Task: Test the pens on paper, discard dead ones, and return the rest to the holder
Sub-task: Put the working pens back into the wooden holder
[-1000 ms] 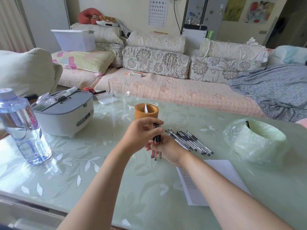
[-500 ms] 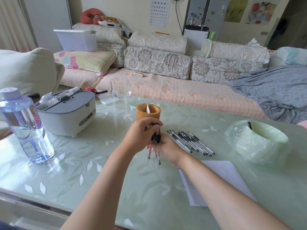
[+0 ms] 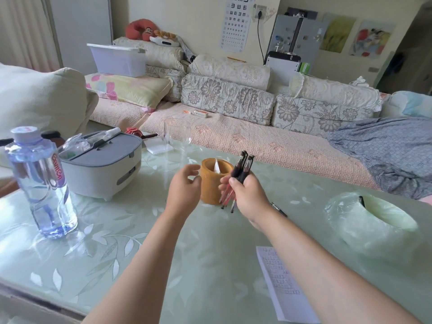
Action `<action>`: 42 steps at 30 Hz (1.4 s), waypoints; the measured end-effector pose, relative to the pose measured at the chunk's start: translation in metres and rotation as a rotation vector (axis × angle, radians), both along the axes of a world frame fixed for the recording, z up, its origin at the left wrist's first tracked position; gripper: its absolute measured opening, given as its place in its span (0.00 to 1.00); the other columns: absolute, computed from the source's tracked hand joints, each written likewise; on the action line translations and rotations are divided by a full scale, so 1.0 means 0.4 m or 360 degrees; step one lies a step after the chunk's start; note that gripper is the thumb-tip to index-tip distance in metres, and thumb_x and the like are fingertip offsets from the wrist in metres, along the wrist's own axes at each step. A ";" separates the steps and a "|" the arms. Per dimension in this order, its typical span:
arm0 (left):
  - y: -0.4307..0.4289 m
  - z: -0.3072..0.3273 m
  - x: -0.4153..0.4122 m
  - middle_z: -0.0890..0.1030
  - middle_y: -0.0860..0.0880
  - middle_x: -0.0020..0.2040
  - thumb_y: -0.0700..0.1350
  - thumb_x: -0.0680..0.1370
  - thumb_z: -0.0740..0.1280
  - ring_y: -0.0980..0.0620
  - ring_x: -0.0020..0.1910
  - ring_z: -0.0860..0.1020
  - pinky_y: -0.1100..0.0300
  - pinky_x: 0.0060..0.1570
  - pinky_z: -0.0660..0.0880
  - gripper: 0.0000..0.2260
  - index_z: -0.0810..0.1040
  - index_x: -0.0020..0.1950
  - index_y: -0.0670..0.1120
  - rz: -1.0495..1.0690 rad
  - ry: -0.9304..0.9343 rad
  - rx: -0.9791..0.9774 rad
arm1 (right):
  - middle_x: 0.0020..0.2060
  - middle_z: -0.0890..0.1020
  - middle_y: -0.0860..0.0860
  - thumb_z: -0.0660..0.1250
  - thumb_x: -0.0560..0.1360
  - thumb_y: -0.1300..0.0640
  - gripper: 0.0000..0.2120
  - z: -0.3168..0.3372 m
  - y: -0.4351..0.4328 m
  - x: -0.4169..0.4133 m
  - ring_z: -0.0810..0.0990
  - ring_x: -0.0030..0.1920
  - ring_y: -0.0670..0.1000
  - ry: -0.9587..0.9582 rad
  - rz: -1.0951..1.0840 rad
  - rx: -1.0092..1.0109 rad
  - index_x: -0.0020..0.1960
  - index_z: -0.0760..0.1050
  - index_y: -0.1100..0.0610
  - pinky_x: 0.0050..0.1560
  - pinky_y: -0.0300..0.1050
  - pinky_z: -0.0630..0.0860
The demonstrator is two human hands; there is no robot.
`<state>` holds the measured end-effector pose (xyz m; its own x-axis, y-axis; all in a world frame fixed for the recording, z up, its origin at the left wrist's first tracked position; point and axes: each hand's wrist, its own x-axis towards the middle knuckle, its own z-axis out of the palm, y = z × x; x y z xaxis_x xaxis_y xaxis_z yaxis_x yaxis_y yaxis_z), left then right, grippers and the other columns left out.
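My right hand (image 3: pixel 249 198) grips a bundle of pens (image 3: pixel 240 171) with black caps up and red barrels pointing down, just right of the round orange-brown holder (image 3: pixel 210 181). A white thing pokes out of the holder. My left hand (image 3: pixel 183 188) hovers beside the holder's left side, fingers loosely curved, holding nothing. One end of another pen (image 3: pixel 279 209) shows on the table behind my right wrist. The test paper (image 3: pixel 284 286) lies under my right forearm. A green-bagged bin (image 3: pixel 374 220) stands at right with a dark pen in it.
A water bottle (image 3: pixel 41 183) stands at the left. A grey-and-white lidded box (image 3: pixel 100 164) sits behind it. A clear glass (image 3: pixel 177 139) stands beyond the holder. The glass-topped table (image 3: pixel 117 253) ends near the sofa (image 3: pixel 233 134).
My right hand has lifted the pen bundle up and to the right of the holder. My left hand let go of the bundle and moved left, beside the holder.
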<state>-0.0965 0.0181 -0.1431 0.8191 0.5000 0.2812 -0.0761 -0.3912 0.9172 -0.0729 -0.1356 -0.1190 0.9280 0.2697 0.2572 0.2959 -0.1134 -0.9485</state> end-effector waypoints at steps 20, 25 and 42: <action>0.005 -0.076 0.091 0.71 0.53 0.60 0.40 0.77 0.64 0.56 0.55 0.75 0.70 0.49 0.64 0.22 0.69 0.71 0.52 -0.0260 -0.0082 0.0270 | 0.52 0.82 0.52 0.61 0.79 0.53 0.09 0.026 0.204 0.249 0.79 0.54 0.58 -0.0195 -0.0381 -0.0892 0.57 0.71 0.54 0.59 0.53 0.74; 0.005 -0.081 0.092 0.72 0.52 0.61 0.42 0.78 0.65 0.56 0.55 0.75 0.73 0.48 0.64 0.23 0.68 0.72 0.53 -0.0283 -0.0106 0.0234 | 0.68 0.69 0.56 0.55 0.80 0.45 0.20 0.014 0.191 0.241 0.61 0.71 0.58 -0.0387 -0.0390 -0.1658 0.66 0.68 0.55 0.72 0.60 0.54; -0.049 -0.063 0.056 0.73 0.50 0.53 0.48 0.78 0.65 0.50 0.49 0.76 0.53 0.48 0.75 0.11 0.71 0.58 0.48 -0.0053 -0.0099 0.0237 | 0.68 0.70 0.51 0.61 0.79 0.53 0.19 0.034 0.003 0.185 0.63 0.70 0.53 -0.0526 -0.0163 -0.1349 0.70 0.69 0.50 0.71 0.50 0.60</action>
<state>-0.0741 -0.0014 -0.1685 0.8132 0.4217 0.4011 -0.1463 -0.5188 0.8423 0.0010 -0.1344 -0.1055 0.8720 0.4097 0.2677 0.4877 -0.7737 -0.4044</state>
